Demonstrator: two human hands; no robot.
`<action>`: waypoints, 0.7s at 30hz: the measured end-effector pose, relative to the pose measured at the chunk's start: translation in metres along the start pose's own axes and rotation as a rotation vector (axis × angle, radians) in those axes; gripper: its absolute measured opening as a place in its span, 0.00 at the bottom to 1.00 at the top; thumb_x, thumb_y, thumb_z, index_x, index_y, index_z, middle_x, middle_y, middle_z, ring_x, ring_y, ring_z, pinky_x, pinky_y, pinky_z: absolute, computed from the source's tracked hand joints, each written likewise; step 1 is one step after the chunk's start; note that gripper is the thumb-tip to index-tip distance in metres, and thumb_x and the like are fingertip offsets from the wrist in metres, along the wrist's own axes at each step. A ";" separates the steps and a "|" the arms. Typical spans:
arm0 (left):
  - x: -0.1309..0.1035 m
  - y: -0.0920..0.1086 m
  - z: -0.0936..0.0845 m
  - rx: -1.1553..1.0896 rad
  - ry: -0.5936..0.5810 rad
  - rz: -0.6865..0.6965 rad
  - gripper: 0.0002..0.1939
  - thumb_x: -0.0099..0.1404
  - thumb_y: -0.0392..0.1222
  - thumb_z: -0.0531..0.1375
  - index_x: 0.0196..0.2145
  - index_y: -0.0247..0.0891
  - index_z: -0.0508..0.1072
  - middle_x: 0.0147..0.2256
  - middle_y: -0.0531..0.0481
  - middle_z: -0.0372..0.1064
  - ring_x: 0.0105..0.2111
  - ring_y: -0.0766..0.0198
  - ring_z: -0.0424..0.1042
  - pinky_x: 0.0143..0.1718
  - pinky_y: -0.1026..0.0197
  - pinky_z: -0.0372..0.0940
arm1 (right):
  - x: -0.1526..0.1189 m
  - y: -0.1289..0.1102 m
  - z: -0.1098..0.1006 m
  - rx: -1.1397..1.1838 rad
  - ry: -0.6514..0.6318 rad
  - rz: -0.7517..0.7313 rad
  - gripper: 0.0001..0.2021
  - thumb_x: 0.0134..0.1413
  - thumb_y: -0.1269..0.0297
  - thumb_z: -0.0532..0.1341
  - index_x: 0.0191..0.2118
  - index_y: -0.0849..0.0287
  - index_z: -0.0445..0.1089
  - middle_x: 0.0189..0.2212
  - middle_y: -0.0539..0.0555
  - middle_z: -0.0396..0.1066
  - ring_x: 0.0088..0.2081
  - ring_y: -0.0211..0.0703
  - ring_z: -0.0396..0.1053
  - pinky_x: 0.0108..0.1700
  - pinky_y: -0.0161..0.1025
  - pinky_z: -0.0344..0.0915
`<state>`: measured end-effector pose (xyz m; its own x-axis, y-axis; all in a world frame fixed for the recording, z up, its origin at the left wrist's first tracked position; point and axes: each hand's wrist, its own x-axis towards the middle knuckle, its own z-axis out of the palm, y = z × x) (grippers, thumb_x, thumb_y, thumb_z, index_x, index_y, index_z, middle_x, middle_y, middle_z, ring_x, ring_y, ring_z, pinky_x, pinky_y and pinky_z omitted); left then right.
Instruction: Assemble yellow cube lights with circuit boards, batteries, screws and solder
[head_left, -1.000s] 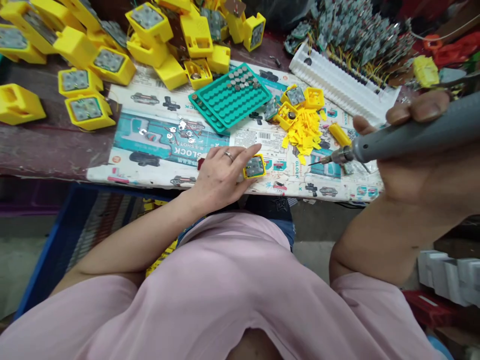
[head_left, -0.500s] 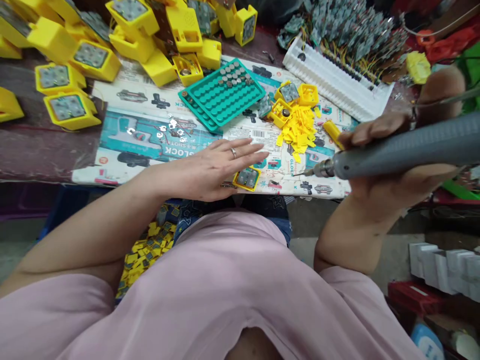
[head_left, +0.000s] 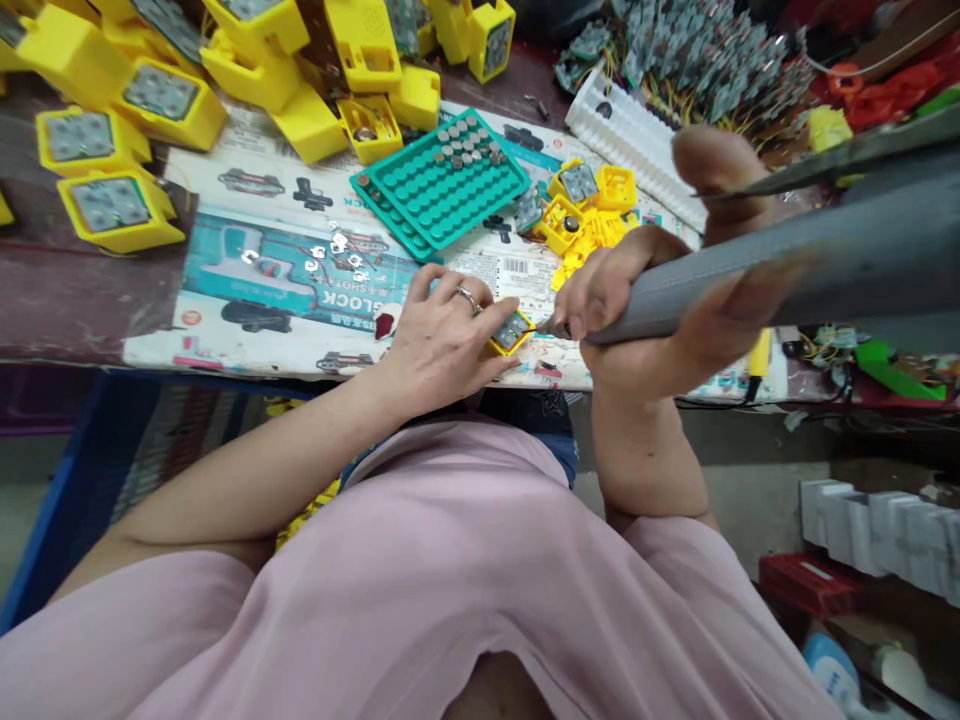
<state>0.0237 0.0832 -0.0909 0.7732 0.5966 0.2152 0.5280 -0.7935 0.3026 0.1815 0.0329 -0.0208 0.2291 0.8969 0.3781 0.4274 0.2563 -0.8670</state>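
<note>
Near the table's front edge, my left hand (head_left: 446, 335) closes its fingers and thumb around a small yellow case (head_left: 511, 333) with a grey-green circuit board in its open face. My right hand (head_left: 637, 300) grips a grey electric screwdriver (head_left: 690, 285), held slanting with its body rising to the right. Its bit reaches the right edge of the yellow case; whether it sits in a screw is too small to tell. Just beyond my left hand lie two stacked green trays (head_left: 442, 195) with round metal cells at the upper end.
Larger yellow cases (head_left: 112, 215) pile up at the back left. Yellow pieces (head_left: 577, 255) lie between the trays and my right hand. A white foam rack (head_left: 630, 130) and heaped wired boards (head_left: 697, 60) stand behind. Small white bits (head_left: 337, 245) lie on the printed card (head_left: 225, 225).
My right hand has brought the screwdriver leftward to the small case. My left hand has gone from lying flat over the case to gripping it, and the case is turned and slightly farther right.
</note>
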 end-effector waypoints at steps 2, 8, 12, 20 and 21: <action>0.000 0.001 -0.001 0.000 0.008 0.002 0.24 0.64 0.55 0.60 0.55 0.42 0.71 0.45 0.43 0.71 0.49 0.47 0.65 0.57 0.40 0.56 | -0.001 0.011 0.005 0.084 0.017 -0.004 0.38 0.51 0.23 0.44 0.61 0.39 0.52 0.20 0.45 0.57 0.20 0.43 0.65 0.27 0.42 0.69; 0.000 0.001 0.002 0.000 0.047 0.021 0.24 0.65 0.54 0.60 0.55 0.40 0.71 0.44 0.42 0.71 0.48 0.47 0.66 0.56 0.40 0.57 | -0.004 0.037 0.009 -0.122 -0.124 0.082 0.41 0.56 0.32 0.53 0.70 0.38 0.37 0.27 0.49 0.64 0.28 0.47 0.72 0.33 0.44 0.72; -0.001 -0.001 0.006 0.032 0.082 0.061 0.25 0.65 0.53 0.60 0.55 0.38 0.71 0.43 0.41 0.71 0.47 0.48 0.67 0.55 0.40 0.58 | -0.004 0.044 0.012 -0.131 -0.195 0.044 0.35 0.57 0.35 0.54 0.67 0.40 0.49 0.26 0.50 0.64 0.29 0.49 0.72 0.31 0.46 0.72; -0.001 -0.002 0.007 0.016 0.117 0.075 0.24 0.65 0.53 0.60 0.54 0.37 0.71 0.43 0.40 0.72 0.47 0.47 0.67 0.54 0.41 0.59 | -0.006 0.023 0.018 -0.187 -0.098 0.014 0.31 0.61 0.32 0.39 0.62 0.41 0.56 0.20 0.47 0.58 0.20 0.44 0.66 0.28 0.44 0.70; -0.001 -0.002 0.007 0.022 0.124 0.077 0.24 0.65 0.53 0.60 0.54 0.37 0.71 0.43 0.40 0.72 0.46 0.47 0.67 0.54 0.42 0.59 | -0.007 0.024 0.017 -0.235 -0.135 0.004 0.31 0.62 0.33 0.40 0.62 0.42 0.57 0.20 0.48 0.59 0.22 0.44 0.68 0.29 0.44 0.71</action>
<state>0.0245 0.0836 -0.0982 0.7632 0.5427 0.3508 0.4772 -0.8393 0.2603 0.1756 0.0391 -0.0492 0.1191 0.9417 0.3146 0.6215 0.1764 -0.7633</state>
